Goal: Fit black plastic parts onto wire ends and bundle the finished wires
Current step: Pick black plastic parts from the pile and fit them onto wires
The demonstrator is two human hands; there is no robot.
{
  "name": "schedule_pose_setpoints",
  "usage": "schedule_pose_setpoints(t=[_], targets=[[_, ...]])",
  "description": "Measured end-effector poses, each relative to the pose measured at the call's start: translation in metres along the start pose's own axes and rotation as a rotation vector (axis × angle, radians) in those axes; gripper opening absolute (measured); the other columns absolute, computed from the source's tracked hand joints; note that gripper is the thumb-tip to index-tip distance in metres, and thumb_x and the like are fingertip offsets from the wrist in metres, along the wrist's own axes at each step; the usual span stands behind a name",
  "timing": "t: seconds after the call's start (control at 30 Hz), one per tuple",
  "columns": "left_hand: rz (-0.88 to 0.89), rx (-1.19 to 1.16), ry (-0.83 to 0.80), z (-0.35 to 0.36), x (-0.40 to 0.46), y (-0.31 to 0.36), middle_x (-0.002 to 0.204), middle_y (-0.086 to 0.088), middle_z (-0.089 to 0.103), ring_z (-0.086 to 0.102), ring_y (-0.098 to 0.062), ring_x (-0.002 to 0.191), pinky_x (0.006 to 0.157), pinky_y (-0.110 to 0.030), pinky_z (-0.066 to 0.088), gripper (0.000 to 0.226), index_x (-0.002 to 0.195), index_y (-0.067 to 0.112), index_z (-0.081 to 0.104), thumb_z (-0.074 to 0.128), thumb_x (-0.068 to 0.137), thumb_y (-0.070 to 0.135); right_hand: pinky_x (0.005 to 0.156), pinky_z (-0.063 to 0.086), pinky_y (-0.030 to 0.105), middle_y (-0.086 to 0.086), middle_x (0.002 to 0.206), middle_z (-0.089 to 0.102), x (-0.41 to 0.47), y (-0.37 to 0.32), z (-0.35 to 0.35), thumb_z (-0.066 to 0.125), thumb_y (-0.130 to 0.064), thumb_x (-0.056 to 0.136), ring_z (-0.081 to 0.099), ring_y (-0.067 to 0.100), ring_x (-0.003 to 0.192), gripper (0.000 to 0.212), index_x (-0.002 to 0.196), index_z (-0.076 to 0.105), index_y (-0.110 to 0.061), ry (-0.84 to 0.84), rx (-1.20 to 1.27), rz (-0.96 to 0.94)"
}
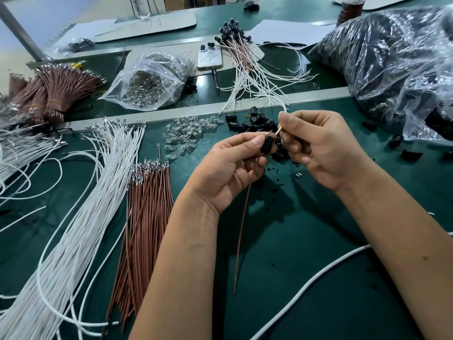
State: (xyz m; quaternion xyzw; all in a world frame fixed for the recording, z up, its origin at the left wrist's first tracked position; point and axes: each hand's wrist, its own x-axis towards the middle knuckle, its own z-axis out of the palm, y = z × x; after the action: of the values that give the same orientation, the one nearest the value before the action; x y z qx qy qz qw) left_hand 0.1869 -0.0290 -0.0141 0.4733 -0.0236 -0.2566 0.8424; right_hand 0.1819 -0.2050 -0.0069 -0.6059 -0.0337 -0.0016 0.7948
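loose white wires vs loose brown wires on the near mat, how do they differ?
Colour: the loose white wires are white-sleeved, the loose brown wires reddish-brown.
Length: the white wires run visibly longer, out past the bottom edge; the brown wires end on the green mat.
Order: the white wires fan and loop sideways; the brown wires lie in a tighter, straighter stack.
Shared: both unbundled, metal terminals at their far ends.

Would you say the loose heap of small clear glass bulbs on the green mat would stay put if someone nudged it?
Probably not: the glass bulbs look small, rounded and unbagged, so they would likely roll and scatter on the smooth green mat. Being glass, they seem fragile and light.
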Motion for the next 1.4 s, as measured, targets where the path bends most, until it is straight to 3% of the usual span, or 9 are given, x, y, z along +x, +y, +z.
schedule_pose_setpoints(t=[0.3,0.6,0.73,0.93,1.07,1.17,1.23,1.4], targets=[[-0.007,0.009,0.018,0.0000,0.0000,0.0001,0.084,-0.009,0.071,0.057,-0.011,0.062,0.059,-0.015,0.050,0.020,0.095,0.004,0.070,0.069,0.077,0.012,0.034,0.026,0.016,0.002,0.058,0.055,0.0006,0.0021,-0.0006,0.075,-0.025,0.082,0.040,0.008,0.044,0.020,0.069,0.068,-0.011,-0.035,-0.052,0.026],[0.025,0.060,0.103,-0.0002,0.0014,-0.0016,0.087,-0.011,0.066,0.056,-0.009,0.059,0.056,-0.013,0.048,0.001,0.086,0.007,0.070,0.069,0.085,0.008,0.037,0.023,0.017,0.005,0.056,0.053,-0.0009,0.0016,0.0000,0.077,-0.027,0.080,0.038,0.012,0.043,0.026,0.060,0.064,-0.017,-0.022,-0.186,-0.016],[0.032,0.120,0.160,-0.0009,0.0015,-0.0021,0.092,-0.014,0.063,0.057,-0.009,0.057,0.053,-0.013,0.049,0.003,0.088,0.007,0.069,0.068,0.090,0.006,0.037,0.027,0.017,0.008,0.057,0.056,-0.0015,0.0060,0.0012,0.076,-0.017,0.093,0.042,0.012,0.043,0.029,0.066,0.067,-0.011,0.012,-0.301,-0.083],[0.041,0.140,0.157,0.0002,0.0008,-0.0019,0.088,-0.011,0.065,0.057,-0.008,0.055,0.052,-0.013,0.048,0.005,0.086,0.009,0.071,0.069,0.090,0.008,0.038,0.029,0.019,0.006,0.060,0.060,0.0004,0.0064,-0.0015,0.072,-0.016,0.096,0.045,0.014,0.047,0.022,0.075,0.076,-0.011,0.057,-0.351,-0.104],[0.047,0.133,0.129,0.0002,0.0006,-0.0026,0.083,-0.007,0.070,0.056,-0.008,0.055,0.053,-0.014,0.047,0.006,0.084,0.010,0.071,0.069,0.089,0.009,0.038,0.029,0.017,0.002,0.066,0.063,0.0014,0.0063,-0.0022,0.072,-0.009,0.094,0.047,0.009,0.051,0.006,0.092,0.077,-0.007,0.051,-0.192,0.001],[0.041,0.149,0.093,0.0009,-0.0004,-0.0031,0.081,-0.007,0.072,0.055,-0.008,0.056,0.054,-0.014,0.047,0.007,0.085,0.010,0.071,0.072,0.080,0.015,0.037,0.029,0.015,0.002,0.070,0.061,0.0021,0.0039,-0.0046,0.073,-0.024,0.088,0.047,0.005,0.052,0.026,0.099,0.075,0.000,0.003,-0.045,0.068],[0.027,0.164,0.066,0.0014,-0.0013,-0.0036,0.080,-0.006,0.073,0.055,-0.008,0.056,0.056,-0.014,0.047,0.008,0.082,0.012,0.073,0.073,0.076,0.018,0.037,0.028,0.014,0.002,0.068,0.057,0.0019,0.0035,-0.0042,0.074,-0.030,0.084,0.044,0.005,0.051,0.029,0.094,0.076,-0.003,-0.028,-0.036,0.086],[0.030,0.136,0.059,0.0013,-0.0016,-0.0035,0.081,-0.006,0.073,0.058,-0.009,0.057,0.056,-0.014,0.050,0.005,0.077,0.016,0.077,0.073,0.076,0.019,0.037,0.028,0.014,0.002,0.064,0.057,0.0017,0.0050,-0.0047,0.076,-0.023,0.080,0.043,0.008,0.051,0.014,0.081,0.076,-0.009,-0.062,-0.002,0.074]])
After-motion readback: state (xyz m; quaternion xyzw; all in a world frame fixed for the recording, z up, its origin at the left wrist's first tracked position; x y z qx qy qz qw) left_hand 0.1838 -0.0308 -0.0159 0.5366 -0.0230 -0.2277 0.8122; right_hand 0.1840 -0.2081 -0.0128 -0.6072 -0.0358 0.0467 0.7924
